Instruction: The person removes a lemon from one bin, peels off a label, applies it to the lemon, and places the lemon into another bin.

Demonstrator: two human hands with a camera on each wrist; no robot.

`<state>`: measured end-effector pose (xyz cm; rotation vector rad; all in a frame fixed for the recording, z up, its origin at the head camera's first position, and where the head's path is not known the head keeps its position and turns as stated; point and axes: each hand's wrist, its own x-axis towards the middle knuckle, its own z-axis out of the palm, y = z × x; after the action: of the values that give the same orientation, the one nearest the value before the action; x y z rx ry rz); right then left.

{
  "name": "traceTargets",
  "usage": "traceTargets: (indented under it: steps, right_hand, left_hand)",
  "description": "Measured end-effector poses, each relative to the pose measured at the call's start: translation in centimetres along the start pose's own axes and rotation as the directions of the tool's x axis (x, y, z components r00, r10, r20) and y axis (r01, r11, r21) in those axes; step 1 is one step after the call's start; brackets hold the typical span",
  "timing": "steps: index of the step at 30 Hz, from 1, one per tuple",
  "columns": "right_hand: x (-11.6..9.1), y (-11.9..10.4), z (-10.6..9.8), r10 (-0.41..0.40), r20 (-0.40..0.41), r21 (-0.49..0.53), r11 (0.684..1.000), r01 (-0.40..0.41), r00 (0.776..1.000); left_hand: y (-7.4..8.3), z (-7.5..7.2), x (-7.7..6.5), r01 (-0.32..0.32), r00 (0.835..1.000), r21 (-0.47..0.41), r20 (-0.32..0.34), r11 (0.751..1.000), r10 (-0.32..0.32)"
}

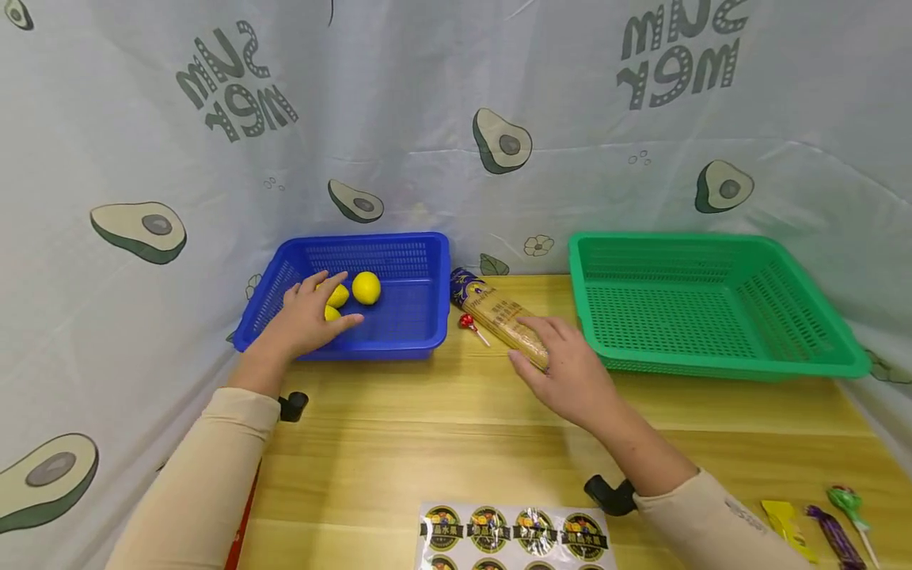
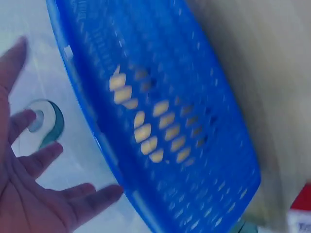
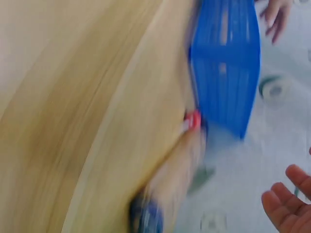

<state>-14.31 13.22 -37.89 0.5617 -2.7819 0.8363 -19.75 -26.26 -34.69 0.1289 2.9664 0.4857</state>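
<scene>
My left hand (image 1: 308, 317) is over the left side of the blue basket (image 1: 439, 317), fingers spread. Under and beside it lie yellow lemons (image 1: 366, 288), partly hidden by the hand. In the left wrist view the left hand (image 2: 53, 194) shows bare spread fingers above the rim, with lemon colour showing through the basket's holes. My right hand (image 1: 570, 376) hovers with relaxed fingers over the lower end of a long pack of noodles (image 1: 499, 310). A red lollipop (image 1: 468, 321) lies next to that pack. Nothing is held by the right hand (image 3: 291, 208).
A green basket (image 1: 720, 368) stands at the back right. Near the front lies a sheet of round stickers (image 1: 514, 534). At the front right are a yellow wrapped sweet (image 1: 786, 526), a purple one (image 1: 835, 536) and a green lollipop (image 1: 845, 499). A patterned curtain (image 1: 427, 95) hangs behind.
</scene>
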Motion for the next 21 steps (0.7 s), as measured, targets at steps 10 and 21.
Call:
traceTargets:
  steps: [10,21]
  right_hand:
    - [5.0,-3.9,4.5,0.112,0.257,0.31,0.931,-0.192,0.96]
    - [8.4,-4.7,7.9,0.071,0.35,0.416,0.882,-0.222,0.934]
  left_hand:
    - [-2.6,-2.1,3.1,0.025,0.981,0.003,0.191,1.0,-0.025]
    - [-5.7,-0.9,3.7,0.053,0.964,-0.011,0.26,0.999,-0.048]
